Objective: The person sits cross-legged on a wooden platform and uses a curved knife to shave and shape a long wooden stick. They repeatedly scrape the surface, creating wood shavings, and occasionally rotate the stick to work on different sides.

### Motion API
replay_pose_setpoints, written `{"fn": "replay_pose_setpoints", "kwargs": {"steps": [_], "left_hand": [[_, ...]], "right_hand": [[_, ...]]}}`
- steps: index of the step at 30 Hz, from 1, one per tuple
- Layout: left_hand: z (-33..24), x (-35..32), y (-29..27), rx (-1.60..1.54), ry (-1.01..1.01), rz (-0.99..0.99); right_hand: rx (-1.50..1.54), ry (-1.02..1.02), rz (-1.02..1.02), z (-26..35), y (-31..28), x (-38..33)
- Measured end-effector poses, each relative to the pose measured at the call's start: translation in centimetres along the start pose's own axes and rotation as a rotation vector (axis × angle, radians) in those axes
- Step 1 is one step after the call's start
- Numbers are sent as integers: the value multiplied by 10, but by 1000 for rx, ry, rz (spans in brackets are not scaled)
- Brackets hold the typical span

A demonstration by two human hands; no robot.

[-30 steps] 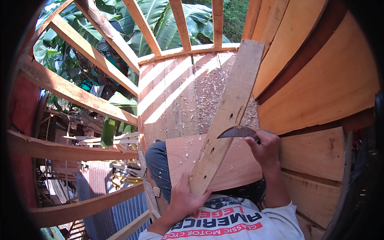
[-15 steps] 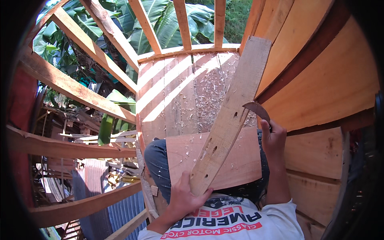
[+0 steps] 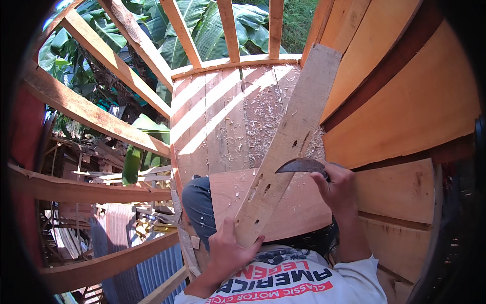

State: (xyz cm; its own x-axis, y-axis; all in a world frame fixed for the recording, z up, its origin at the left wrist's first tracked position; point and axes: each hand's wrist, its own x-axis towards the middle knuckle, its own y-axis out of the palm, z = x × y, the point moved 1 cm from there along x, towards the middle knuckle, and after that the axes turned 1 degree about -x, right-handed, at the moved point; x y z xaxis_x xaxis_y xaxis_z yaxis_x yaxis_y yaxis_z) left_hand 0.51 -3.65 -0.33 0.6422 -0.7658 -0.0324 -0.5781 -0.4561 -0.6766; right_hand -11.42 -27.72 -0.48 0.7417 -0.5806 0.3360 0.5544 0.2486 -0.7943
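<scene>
A long wooden plank (image 3: 291, 137) with several small dark slots slants across my lap, its far end toward the upper right. My left hand (image 3: 230, 250) grips the plank's near end, thumb on the right edge and fingers at the left. In my right hand (image 3: 338, 187) is a knife with a curved dark blade (image 3: 299, 165), my fingers closed round its handle. The blade points left and lies over the plank's middle part; whether its edge touches the wood I cannot tell. Beneath the plank, a flat thin board (image 3: 293, 213) rests across my legs.
Wood shavings (image 3: 263, 114) litter the plank floor (image 3: 200, 116) ahead. Timber posts (image 3: 119, 63) and rails stand along the left and front, with banana leaves (image 3: 192, 35) beyond. Wooden wall panels (image 3: 405, 111) close the right side. Corrugated sheets (image 3: 152, 273) lie below at left.
My right hand has brought the knife nearer and turned its blade to point left across the plank. The plank's near end has shifted slightly left with my left hand.
</scene>
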Motion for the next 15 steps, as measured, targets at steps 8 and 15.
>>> {"fn": "replay_pose_setpoints", "kwargs": {"steps": [8,15], "left_hand": [[6,-9,-8,6,42,16],[7,-9,-6,-10,20,28]], "right_hand": [[123,76,-17,4,-1,-1],[326,279,-5,-13,7,7]]}}
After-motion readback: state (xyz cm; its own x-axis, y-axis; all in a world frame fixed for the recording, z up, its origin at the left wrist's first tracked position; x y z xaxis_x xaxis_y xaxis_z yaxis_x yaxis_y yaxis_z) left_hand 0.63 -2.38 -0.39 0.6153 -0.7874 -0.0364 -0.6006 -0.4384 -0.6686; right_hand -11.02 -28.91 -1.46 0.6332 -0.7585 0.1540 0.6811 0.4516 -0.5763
